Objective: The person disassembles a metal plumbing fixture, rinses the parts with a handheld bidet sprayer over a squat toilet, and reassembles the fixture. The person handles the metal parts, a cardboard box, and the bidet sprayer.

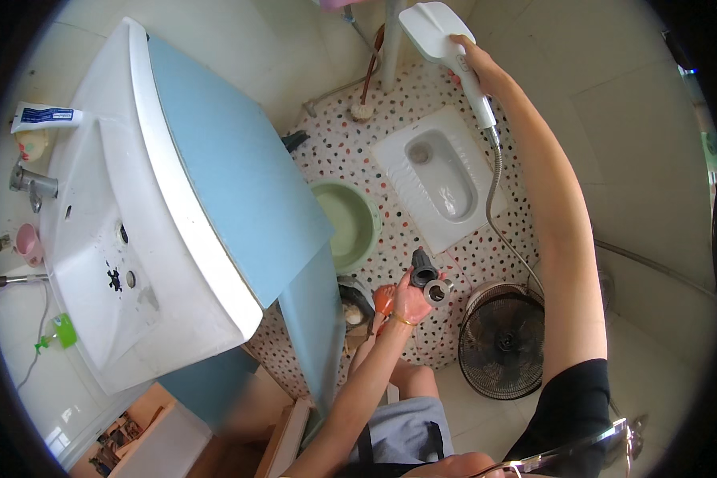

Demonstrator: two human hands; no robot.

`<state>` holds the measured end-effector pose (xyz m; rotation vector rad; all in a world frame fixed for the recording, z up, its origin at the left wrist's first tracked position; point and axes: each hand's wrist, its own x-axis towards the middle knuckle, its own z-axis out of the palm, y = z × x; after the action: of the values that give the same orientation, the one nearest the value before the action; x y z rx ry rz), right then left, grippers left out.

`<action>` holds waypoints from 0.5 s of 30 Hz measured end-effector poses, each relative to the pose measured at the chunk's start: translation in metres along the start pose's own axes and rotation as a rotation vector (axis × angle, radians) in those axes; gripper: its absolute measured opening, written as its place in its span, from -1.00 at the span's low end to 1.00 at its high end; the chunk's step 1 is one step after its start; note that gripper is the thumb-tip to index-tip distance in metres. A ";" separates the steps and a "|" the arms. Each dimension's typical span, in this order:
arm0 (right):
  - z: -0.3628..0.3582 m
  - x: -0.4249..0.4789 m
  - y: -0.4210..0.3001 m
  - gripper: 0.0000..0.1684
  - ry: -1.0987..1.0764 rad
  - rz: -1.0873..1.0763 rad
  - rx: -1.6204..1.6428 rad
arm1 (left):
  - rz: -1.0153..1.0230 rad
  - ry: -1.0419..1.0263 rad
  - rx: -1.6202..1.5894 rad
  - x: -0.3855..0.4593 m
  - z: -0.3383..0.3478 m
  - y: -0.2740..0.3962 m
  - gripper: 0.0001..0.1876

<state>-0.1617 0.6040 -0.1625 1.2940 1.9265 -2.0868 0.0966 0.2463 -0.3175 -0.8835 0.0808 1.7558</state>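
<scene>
My right hand (478,66) is closed around a white handheld shower head (439,36), raised at the top of the view, its metal hose (496,197) hanging down. My left hand (413,302) is palm up, holding a dark grey plastic drain part (422,269) and a metal drain flange (439,291). Beyond the left hand, a white squat toilet (445,170) is set in the speckled floor. No water is seen coming from the shower head.
The white washbasin (197,221) on a blue cabinet (233,149) fills the left side. A green plastic basin (373,227) stands beside the cabinet. A black fan (502,346) is at the lower right. A long-handled brush (363,110) rests near a pipe (391,54).
</scene>
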 end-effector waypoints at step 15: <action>-0.043 -0.021 0.005 -0.69 -0.129 -0.274 0.046 | 0.061 0.026 -0.004 -0.011 0.000 0.008 -0.47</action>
<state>-0.1217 0.6278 -0.1501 0.9181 2.1130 -2.2824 0.0911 0.2344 -0.3139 -0.9155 0.1222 1.8020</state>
